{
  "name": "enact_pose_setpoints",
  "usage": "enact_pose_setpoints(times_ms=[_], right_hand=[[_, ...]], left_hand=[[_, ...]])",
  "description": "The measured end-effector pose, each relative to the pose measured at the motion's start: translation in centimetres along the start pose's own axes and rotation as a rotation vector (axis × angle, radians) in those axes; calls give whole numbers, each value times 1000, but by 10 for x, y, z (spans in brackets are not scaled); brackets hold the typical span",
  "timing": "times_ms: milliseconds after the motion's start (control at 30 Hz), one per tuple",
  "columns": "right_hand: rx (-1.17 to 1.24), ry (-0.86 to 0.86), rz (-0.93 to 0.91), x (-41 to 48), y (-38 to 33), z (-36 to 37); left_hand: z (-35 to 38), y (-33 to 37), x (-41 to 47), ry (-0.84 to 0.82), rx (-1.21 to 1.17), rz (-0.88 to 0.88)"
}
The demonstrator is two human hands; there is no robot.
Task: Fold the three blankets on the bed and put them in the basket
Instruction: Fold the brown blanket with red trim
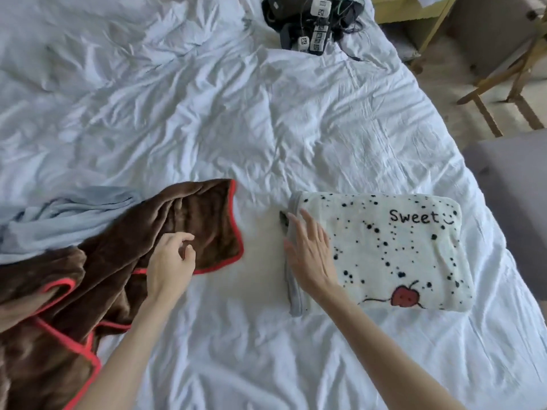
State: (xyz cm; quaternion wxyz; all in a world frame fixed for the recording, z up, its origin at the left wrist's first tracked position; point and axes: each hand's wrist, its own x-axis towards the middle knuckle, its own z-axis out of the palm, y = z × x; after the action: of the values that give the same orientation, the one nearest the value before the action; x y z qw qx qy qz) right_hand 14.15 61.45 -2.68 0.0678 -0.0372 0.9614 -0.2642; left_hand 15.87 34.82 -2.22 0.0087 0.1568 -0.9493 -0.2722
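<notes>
Rumpled white bed (207, 113), wooden chair (503, 69) far right. Cream spotted blanket (399, 255) lies folded at right; right hand (310, 255) rests flat on its left edge, fingers (309, 224) straight. Left hand (170, 264) hovers over the unfolded brown blanket (192, 208), loosely curled, empty. Blue blanket (59, 220) lies crumpled far left. Next move, as judged: spread the brown one flat. Basket not in view.

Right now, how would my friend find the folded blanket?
On the big bed with crumpled white sheets, look near the right edge. The right hand rests on a folded cream fleece blanket. Only it has black dots, "Sweet" and an apple.
</notes>
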Motion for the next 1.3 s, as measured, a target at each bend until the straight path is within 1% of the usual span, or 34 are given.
enact_pose_setpoints(times_ms=[67, 200, 267, 367, 400, 467, 533, 600, 633, 700, 767, 867, 933, 1000, 1067, 1100, 1167, 1233, 1267, 1300], right_hand=[[-2, -68, -104, 5, -33, 26], [10, -203, -265, 12, -87, 77], [3, -264, -339, 14, -107, 102], [-32, -372, -420, 17, -127, 135], [-56, -408, -438, 18, -132, 146], [-158, -467, -474, 21, -138, 165], [-251, -454, -515, 26, -140, 179], [-286, -413, -535, 33, -139, 185], [-302, -411, -545, 36, -138, 185], [-327, -427, -565, 42, -132, 183], [-333, -431, -542, 47, -124, 174], [-244, -389, -433, 54, -112, 150], [-187, -332, -287, 61, -101, 130], [-165, -280, -137, 67, -87, 111], [-188, -249, -98, 70, -77, 99], [-197, -241, -121, 70, -75, 96], [-145, -281, -253, 65, -80, 94], [-23, -399, -432, 55, -96, 97], [40, -453, -481, 50, -106, 100], [101, -470, -508, 44, -118, 104]], left_hand=[[-14, -36, -5, -8, 91, 9], [-28, -101, -18, -99, 234, 6], [-30, -129, -26, -143, 260, -37], [-28, -164, -39, -245, 279, -167], [-25, -175, -44, -280, 289, -196], [-21, -191, -54, -312, 306, -202], [-16, -198, -61, -291, 273, -177], [-12, -199, -65, -275, 223, -162], [-11, -200, -68, -299, 221, -135], [-11, -204, -71, -344, 269, -30], [-13, -207, -72, -302, 315, 50], [-17, -199, -66, -220, 268, 53], [-16, -186, -61, -157, 202, 22], [-14, -167, -55, -82, 126, 39], [-11, -141, -49, -70, 64, 60], [-9, -127, -46, -98, 32, 58], [-7, -100, -39, -131, -54, 68], [-12, -77, -29, -99, -143, 122], [-18, -68, -24, -75, -175, 144], [-26, -62, -18, -57, -199, 159]])
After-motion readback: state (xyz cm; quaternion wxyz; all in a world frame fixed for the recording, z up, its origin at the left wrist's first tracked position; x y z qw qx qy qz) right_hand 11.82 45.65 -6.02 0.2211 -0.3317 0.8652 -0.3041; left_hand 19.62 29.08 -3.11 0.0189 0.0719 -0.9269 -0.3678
